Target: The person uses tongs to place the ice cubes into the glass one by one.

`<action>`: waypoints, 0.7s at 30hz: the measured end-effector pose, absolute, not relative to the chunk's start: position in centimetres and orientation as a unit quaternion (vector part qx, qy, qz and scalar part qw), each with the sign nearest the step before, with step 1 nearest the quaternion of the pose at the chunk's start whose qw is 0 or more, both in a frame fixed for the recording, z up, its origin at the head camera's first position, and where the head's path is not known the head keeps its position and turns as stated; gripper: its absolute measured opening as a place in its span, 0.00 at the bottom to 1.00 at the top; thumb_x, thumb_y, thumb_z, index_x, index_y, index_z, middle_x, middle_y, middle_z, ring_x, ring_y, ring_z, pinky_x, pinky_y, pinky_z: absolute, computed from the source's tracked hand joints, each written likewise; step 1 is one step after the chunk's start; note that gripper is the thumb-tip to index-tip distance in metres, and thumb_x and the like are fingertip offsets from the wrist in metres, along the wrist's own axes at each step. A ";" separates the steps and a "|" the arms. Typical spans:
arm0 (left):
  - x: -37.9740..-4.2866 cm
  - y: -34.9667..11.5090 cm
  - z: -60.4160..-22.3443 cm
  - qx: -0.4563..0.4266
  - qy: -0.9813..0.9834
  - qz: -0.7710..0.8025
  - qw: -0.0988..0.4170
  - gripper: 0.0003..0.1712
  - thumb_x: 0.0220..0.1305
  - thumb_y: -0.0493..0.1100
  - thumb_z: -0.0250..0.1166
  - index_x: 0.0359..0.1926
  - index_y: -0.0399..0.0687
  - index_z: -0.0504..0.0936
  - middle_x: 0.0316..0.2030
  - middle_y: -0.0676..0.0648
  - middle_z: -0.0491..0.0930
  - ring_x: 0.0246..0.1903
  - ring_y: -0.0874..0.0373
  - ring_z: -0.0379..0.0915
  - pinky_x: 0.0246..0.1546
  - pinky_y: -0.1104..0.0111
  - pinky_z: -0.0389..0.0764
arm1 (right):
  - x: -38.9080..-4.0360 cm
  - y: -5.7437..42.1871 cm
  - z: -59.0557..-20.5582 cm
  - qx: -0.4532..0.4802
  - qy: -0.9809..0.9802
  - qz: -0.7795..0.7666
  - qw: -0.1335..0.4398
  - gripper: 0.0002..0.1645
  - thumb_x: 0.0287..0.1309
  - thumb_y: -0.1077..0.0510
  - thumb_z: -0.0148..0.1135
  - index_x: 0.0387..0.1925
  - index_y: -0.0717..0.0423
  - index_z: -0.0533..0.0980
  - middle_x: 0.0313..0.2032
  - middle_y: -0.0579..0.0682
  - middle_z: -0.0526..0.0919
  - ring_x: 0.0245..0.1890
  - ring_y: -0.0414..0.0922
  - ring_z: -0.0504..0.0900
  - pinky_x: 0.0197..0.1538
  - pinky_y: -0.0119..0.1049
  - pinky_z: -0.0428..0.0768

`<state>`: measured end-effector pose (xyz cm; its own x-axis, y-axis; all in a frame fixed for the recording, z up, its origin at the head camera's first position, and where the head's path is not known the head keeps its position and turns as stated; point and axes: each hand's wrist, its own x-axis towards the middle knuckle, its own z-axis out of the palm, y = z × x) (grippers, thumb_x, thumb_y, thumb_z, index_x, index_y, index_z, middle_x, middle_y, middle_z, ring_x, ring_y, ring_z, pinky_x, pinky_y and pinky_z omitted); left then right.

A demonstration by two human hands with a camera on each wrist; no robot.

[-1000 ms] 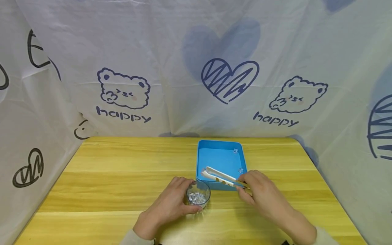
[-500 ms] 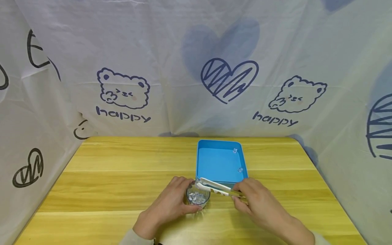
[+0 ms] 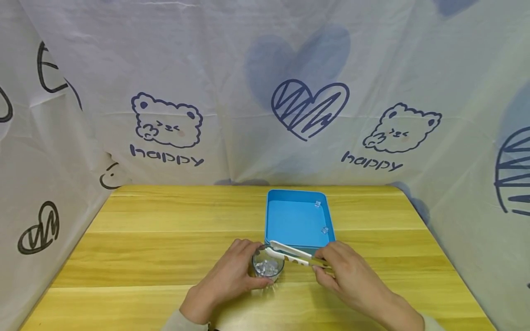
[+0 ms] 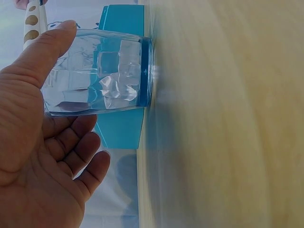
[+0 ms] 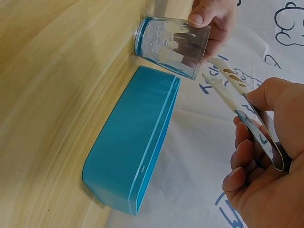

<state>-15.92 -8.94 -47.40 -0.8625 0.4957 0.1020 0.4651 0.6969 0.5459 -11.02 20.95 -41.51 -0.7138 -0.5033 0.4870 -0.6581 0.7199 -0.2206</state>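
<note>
A clear drinking glass (image 3: 267, 267) stands upright on the table, with several clear ice-like cubes (image 4: 118, 78) in its lower part. My left hand (image 3: 233, 271) holds it near the rim, thumb on the near side and fingers behind. My right hand (image 3: 348, 271) grips a pair of tongs (image 5: 251, 111) with white, gold-spotted tips and metallic arms. The tips (image 3: 271, 248) are over the glass's rim, slightly apart, with nothing between them. Two clear cubes (image 3: 325, 230) lie along the right side of a blue tray (image 3: 296, 220) just behind the glass.
The blue tray rests on a wood-grain table (image 3: 174, 239), close behind the glass and the tongs. White cloth (image 3: 232, 69) printed with bears and hearts hangs behind the table and along both sides.
The right hand has brought the tongs from over the tray left and nearer, to the glass. A clear cube held in the tips has been let go into the glass. Left hand stays put.
</note>
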 end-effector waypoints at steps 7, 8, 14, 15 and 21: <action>-15.9 -8.9 -47.4 0.262 0.920 0.289 0.025 0.50 0.53 0.65 0.81 0.69 0.42 0.76 0.58 0.47 0.81 0.55 0.55 0.71 0.61 0.54 0.81 | -11.2 21.1 -41.2 0.299 -0.917 0.178 0.197 0.10 0.60 0.59 0.74 0.41 0.50 0.80 0.38 0.39 0.82 0.38 0.33 0.75 0.38 0.32 0.83; -15.9 -8.9 -47.5 0.262 0.920 0.290 0.025 0.50 0.53 0.65 0.81 0.68 0.42 0.76 0.58 0.47 0.81 0.55 0.55 0.71 0.62 0.54 0.81 | -11.3 21.1 -41.1 0.295 -0.918 0.175 0.198 0.10 0.60 0.59 0.74 0.41 0.50 0.80 0.38 0.39 0.82 0.38 0.34 0.76 0.38 0.32 0.83; -15.9 -9.0 -47.5 0.264 0.919 0.292 0.019 0.50 0.52 0.65 0.81 0.68 0.41 0.76 0.58 0.46 0.81 0.56 0.54 0.72 0.63 0.54 0.80 | -12.2 22.2 -40.2 0.273 -0.925 0.168 0.205 0.10 0.60 0.59 0.74 0.40 0.54 0.81 0.34 0.43 0.82 0.35 0.36 0.77 0.36 0.33 0.83; -15.9 -8.9 -47.5 0.264 0.919 0.291 0.019 0.50 0.52 0.65 0.81 0.68 0.41 0.76 0.58 0.46 0.81 0.56 0.54 0.72 0.63 0.53 0.80 | -12.3 22.4 -40.1 0.265 -0.928 0.165 0.203 0.09 0.61 0.59 0.74 0.40 0.55 0.81 0.34 0.43 0.82 0.34 0.37 0.77 0.36 0.34 0.83; -15.9 -8.9 -47.5 0.264 0.919 0.292 0.021 0.50 0.52 0.65 0.81 0.69 0.42 0.76 0.58 0.46 0.80 0.57 0.54 0.71 0.64 0.53 0.80 | -13.5 23.3 -39.6 0.235 -0.940 0.086 0.233 0.11 0.58 0.59 0.74 0.38 0.62 0.82 0.29 0.49 0.81 0.29 0.43 0.76 0.33 0.41 0.81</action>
